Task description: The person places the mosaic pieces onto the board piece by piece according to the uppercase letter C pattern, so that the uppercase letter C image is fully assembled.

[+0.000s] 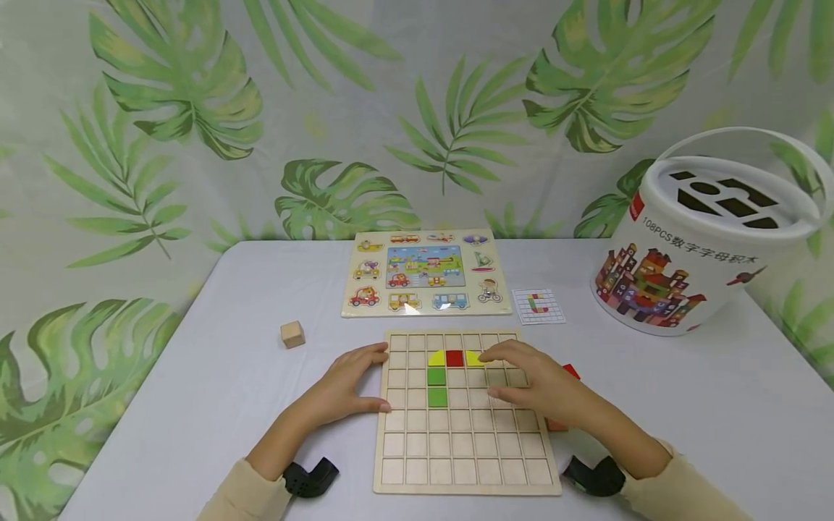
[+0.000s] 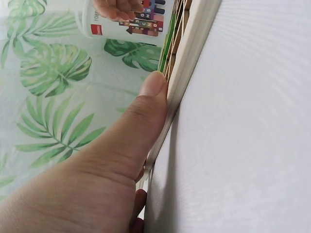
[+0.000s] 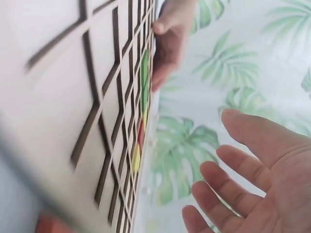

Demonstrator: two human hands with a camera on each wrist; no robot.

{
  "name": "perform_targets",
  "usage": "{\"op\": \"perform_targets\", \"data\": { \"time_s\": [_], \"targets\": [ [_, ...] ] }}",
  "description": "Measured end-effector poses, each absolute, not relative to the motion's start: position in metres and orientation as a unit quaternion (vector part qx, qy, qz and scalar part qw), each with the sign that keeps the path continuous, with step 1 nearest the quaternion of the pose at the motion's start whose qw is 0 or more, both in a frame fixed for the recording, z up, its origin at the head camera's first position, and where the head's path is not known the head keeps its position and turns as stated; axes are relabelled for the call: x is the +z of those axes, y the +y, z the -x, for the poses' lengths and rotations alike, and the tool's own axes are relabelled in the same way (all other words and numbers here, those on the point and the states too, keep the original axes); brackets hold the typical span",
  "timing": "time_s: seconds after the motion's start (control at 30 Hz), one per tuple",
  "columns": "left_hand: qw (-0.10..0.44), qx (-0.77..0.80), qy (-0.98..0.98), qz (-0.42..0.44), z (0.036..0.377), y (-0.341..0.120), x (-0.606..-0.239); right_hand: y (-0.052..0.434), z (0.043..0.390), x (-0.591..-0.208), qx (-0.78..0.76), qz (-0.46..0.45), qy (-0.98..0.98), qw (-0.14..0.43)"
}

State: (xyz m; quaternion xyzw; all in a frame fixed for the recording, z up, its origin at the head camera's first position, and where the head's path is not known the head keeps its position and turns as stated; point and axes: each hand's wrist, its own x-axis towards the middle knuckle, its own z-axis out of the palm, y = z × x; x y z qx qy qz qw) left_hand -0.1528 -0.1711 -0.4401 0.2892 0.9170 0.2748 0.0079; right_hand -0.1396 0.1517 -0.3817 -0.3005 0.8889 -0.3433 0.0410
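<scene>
A wooden grid board (image 1: 464,472) lies on the table. Set in its cells are a yellow rounded tile (image 1: 436,359), a red square tile (image 1: 454,358), another yellow tile (image 1: 474,358) and two green square tiles (image 1: 437,376) in a column. My left hand (image 1: 339,391) rests against the board's left edge, thumb and fingertips spread apart along it; the thumb (image 2: 153,85) touches the rim. Over the board's right part hovers my right hand (image 1: 547,383), its fingers loosely bent and holding nothing in the right wrist view. An index fingertip is near the right yellow tile.
Red pieces (image 1: 571,371) lie partly hidden beside the right forearm. Behind the board are a picture puzzle (image 1: 426,307) and a small pattern card (image 1: 552,315). A white bucket (image 1: 651,289) stands at right, a plain wooden cube (image 1: 292,334) at left.
</scene>
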Motion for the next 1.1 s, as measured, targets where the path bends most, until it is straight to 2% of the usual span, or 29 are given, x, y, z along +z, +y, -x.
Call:
{"op": "perform_targets", "data": {
  "time_s": [0.3,0.5,1.1],
  "targets": [
    [0.009,0.273,0.919,-0.284,0.154,-0.170,-0.439,0.199,0.140,-0.391,-0.340,0.257,0.905,0.015],
    [0.011,0.271,0.920,-0.282,0.154,-0.170,-0.440,0.218,0.144,-0.407,-0.327,0.235,0.915,0.036],
    [0.002,0.270,0.918,-0.291,0.153,-0.171,-0.441,0.227,0.149,-0.416,-0.271,0.259,0.925,0.059]
  ]
}}
